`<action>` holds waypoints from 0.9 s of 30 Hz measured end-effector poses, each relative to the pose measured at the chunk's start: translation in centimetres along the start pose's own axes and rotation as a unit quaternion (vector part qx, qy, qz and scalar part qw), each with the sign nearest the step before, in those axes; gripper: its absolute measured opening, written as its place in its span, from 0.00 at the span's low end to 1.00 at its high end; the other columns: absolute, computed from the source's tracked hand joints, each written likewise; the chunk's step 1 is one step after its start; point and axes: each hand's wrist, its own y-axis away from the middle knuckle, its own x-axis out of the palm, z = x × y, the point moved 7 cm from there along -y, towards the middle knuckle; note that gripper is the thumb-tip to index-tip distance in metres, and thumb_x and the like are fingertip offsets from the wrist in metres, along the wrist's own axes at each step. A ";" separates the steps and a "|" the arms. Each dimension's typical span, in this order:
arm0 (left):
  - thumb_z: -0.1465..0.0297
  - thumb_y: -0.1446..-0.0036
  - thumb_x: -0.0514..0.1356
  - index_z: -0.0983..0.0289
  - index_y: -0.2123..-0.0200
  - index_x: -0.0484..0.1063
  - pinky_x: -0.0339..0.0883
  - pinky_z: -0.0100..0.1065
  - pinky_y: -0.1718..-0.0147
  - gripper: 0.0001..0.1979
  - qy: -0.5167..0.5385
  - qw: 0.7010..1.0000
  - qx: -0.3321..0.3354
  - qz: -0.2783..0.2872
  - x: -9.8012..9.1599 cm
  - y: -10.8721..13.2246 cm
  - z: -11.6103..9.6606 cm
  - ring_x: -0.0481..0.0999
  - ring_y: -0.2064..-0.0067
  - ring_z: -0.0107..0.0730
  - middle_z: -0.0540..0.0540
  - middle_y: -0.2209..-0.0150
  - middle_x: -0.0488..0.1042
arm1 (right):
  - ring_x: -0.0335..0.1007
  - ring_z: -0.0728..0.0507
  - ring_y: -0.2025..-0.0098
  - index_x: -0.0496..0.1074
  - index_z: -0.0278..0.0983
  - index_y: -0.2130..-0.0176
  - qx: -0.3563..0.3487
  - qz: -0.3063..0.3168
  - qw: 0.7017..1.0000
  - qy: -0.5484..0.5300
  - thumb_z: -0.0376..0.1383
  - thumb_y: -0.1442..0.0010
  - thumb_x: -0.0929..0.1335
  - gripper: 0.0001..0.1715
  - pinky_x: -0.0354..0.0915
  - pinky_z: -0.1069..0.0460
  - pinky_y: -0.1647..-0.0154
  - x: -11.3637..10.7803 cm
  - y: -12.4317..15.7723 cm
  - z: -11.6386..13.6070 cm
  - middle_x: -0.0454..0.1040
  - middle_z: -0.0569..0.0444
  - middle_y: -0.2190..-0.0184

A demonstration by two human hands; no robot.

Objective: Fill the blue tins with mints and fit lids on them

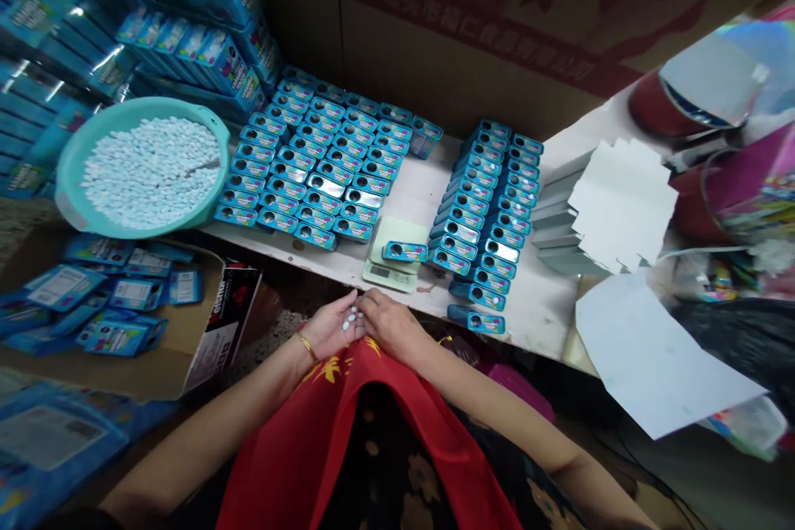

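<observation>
My left hand [327,328] is cupped palm up near the table's front edge, with several small pale tablets [351,317] lying in it. Curled over that palm, my right hand [392,325] has its fingers together beside the tablets; what they pinch, if anything, is hidden. Just beyond both hands, a small pale-green digital scale [388,277] carries one narrow blue box [405,252]. At the left, a turquoise basin [67,197] holds a heap of similar pale tablets [149,170], and a scoop-like handle partly shows among them.
Upright blue boxes [310,153] stand in rows left of the scale, with more blue boxes [478,195] to its right. A carton [186,348] of flat blue packs sits at lower left. White card stacks [621,207] are at right; a large brown carton [435,41] stands behind.
</observation>
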 end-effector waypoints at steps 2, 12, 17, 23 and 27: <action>0.71 0.44 0.52 0.70 0.71 0.68 0.66 0.30 0.65 0.09 0.010 1.000 0.013 -0.009 -0.1 -0.2 -0.2 0.72 0.72 0.26 0.55 0.75 0.71 | 0.63 0.47 0.64 0.64 0.36 0.61 -0.001 -0.010 1.000 -0.024 0.30 0.44 0.61 0.09 0.62 0.54 0.66 -0.1 0.0 -0.3 0.64 0.51 0.64; 0.75 0.45 0.51 0.74 0.64 0.69 0.65 0.33 0.58 0.10 0.009 0.999 0.036 0.006 0.7 -0.9 -1.0 0.74 0.63 0.31 0.61 0.66 0.74 | 0.64 0.49 0.63 0.68 0.37 0.69 -0.001 -0.161 0.962 -0.220 0.24 0.50 0.61 0.11 0.63 0.54 0.61 -3.4 0.3 -2.6 0.66 0.54 0.68; 0.73 0.46 0.53 0.74 0.61 0.69 0.64 0.34 0.55 0.11 -0.014 0.999 0.032 -0.040 0.1 -0.7 -1.5 0.71 0.55 0.40 0.66 0.58 0.72 | 0.64 0.49 0.64 0.69 0.38 0.70 0.044 -0.285 0.937 -0.197 0.28 0.49 0.61 0.09 0.63 0.52 0.62 -6.7 -0.4 -6.4 0.67 0.54 0.68; 0.74 0.46 0.53 0.74 0.61 0.69 0.66 0.34 0.56 0.11 -0.002 0.998 0.039 -0.047 -0.2 -0.5 -1.7 0.70 0.54 0.42 0.67 0.56 0.71 | 0.65 0.48 0.64 0.69 0.37 0.67 0.053 -0.289 0.947 -0.129 0.30 0.46 0.61 0.08 0.63 0.53 0.62 -7.5 -1.6 -9.0 0.68 0.52 0.67; 0.74 0.45 0.52 0.74 0.60 0.68 0.68 0.33 0.59 0.11 0.024 0.996 0.057 -0.060 -1.4 0.0 -2.6 0.72 0.56 0.39 0.65 0.58 0.72 | 0.65 0.48 0.63 0.69 0.37 0.65 0.079 -0.326 0.937 -0.099 0.32 0.45 0.61 0.09 0.63 0.52 0.61 -8.6 0.0 -10.6 0.69 0.53 0.68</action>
